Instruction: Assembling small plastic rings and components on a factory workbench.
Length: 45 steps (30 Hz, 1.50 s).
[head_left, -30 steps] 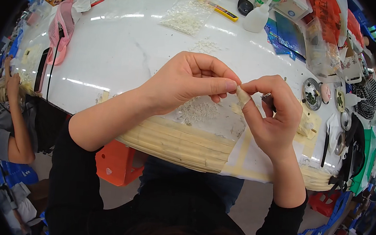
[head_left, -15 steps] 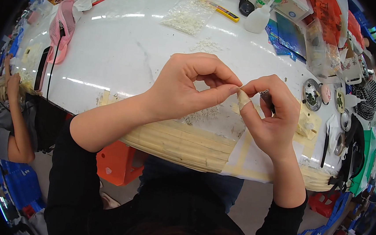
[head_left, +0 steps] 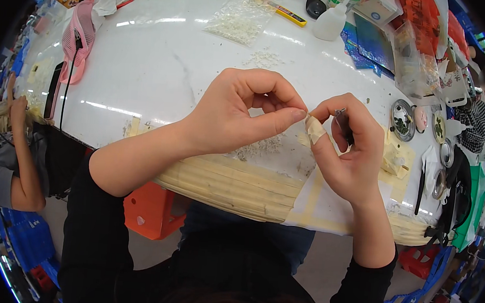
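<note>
Edging up, the small metal tool (head_left: 342, 124) sits tucked in the right hand (head_left: 361, 161); left hand (head_left: 226, 107) meets right, both still pinched narrow, contents too small to tell; fingertip work rolls on, clear bag (head_left: 240, 25) beyond.

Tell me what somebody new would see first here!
Probably the left hand and right hand, fingertips close together over the middle of the white table, with pale wrapping around the right thumb. Next, maybe the pink mesh item at the table's left. Then the orange stool below the table's edge, left of the person's legs.
</note>
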### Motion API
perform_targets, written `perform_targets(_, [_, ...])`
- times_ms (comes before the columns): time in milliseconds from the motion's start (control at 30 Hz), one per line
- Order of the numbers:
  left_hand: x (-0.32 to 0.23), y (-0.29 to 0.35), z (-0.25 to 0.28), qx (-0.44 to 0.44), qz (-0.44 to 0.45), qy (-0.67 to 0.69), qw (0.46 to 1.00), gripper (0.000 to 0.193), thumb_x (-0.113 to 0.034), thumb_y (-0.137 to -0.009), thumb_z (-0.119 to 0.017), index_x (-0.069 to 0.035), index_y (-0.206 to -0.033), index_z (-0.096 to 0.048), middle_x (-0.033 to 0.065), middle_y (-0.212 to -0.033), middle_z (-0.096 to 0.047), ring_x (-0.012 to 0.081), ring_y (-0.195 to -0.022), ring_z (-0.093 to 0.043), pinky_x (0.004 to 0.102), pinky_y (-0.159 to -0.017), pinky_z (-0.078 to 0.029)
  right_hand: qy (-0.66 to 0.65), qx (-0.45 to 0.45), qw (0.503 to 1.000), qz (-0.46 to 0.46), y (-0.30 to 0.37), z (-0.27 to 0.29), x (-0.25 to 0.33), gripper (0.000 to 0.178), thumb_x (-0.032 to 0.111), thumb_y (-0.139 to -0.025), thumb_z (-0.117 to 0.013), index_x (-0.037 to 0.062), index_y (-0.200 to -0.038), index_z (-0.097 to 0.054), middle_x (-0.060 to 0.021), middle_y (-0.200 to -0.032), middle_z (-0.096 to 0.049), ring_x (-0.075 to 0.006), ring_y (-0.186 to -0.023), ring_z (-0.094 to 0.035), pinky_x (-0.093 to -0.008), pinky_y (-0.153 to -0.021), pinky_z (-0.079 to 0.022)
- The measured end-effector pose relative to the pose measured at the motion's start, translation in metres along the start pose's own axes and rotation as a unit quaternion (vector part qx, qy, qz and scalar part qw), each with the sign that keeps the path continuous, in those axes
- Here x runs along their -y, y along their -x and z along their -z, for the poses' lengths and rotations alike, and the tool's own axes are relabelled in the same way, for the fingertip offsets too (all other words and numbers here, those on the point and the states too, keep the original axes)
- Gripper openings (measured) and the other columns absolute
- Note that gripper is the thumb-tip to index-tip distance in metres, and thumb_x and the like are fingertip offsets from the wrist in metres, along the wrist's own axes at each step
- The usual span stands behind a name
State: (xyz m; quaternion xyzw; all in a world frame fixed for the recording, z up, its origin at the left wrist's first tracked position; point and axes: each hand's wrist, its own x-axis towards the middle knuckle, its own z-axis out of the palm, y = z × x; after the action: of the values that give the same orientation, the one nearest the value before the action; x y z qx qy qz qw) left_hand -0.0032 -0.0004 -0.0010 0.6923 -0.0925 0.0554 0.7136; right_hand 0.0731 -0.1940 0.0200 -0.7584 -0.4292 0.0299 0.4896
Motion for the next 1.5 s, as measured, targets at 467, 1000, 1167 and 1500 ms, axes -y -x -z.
perform_targets(467, [-0.0017, -0.0025, -0.0026, -0.053, -0.187, -0.244, 0.950, 0.013, 0.005, -0.082, -0.068, -0.001, -0.093, -0.069, 0.0063, -0.083, -0.066, 0.0125, -0.072, -0.061, 0.0243, -0.064, -0.049, 0.278, -0.005, 0.959, 0.060, 0.0009, -0.0021, -0.0089, 0.024, 0.025, -0.082, -0.072, 0.0092, -0.081, -0.054, -0.0011, -0.064, -0.058, -0.0206, -0.055, -0.059, -0.0327, -0.044, -0.041])
perform_targets(1000, [-0.0030, -0.0039, -0.0013, -0.052, -0.242, -0.316, 0.916, 0.016, 0.007, -0.078, -0.070, 0.000, -0.092, -0.070, 0.0075, -0.082, -0.066, 0.0144, -0.070, -0.061, 0.0244, -0.061, -0.049, 0.261, 0.002, 0.964, 0.043, 0.0009, -0.0022, -0.0057, 0.026, 0.023, -0.083, -0.071, 0.0056, -0.077, -0.053, -0.0060, -0.063, -0.053, -0.0233, -0.053, -0.053, -0.0335, -0.048, -0.040])
perform_targets(1167, [-0.0024, -0.0046, -0.0002, -0.047, -0.258, -0.336, 0.904, 0.017, 0.007, -0.077, -0.071, 0.000, -0.092, -0.070, 0.0076, -0.082, -0.066, 0.0145, -0.070, -0.061, 0.0244, -0.062, -0.049, 0.288, 0.018, 0.956, 0.058, 0.0008, 0.0001, -0.0061, 0.023, 0.024, -0.080, -0.073, 0.0098, -0.078, -0.054, -0.0016, -0.061, -0.054, -0.0212, -0.053, -0.057, -0.0337, -0.045, -0.041])
perform_targets(1500, [-0.0025, -0.0050, 0.0005, -0.043, -0.265, -0.337, 0.902, 0.017, 0.008, -0.077, -0.071, 0.000, -0.092, -0.069, 0.0078, -0.083, -0.066, 0.0146, -0.071, -0.062, 0.0247, -0.062, -0.050, 0.299, 0.002, 0.952, 0.059, 0.0007, -0.0013, -0.0063, 0.022, 0.024, -0.080, -0.072, 0.0102, -0.080, -0.055, -0.0010, -0.062, -0.056, -0.0203, -0.054, -0.058, -0.0331, -0.045, -0.042])
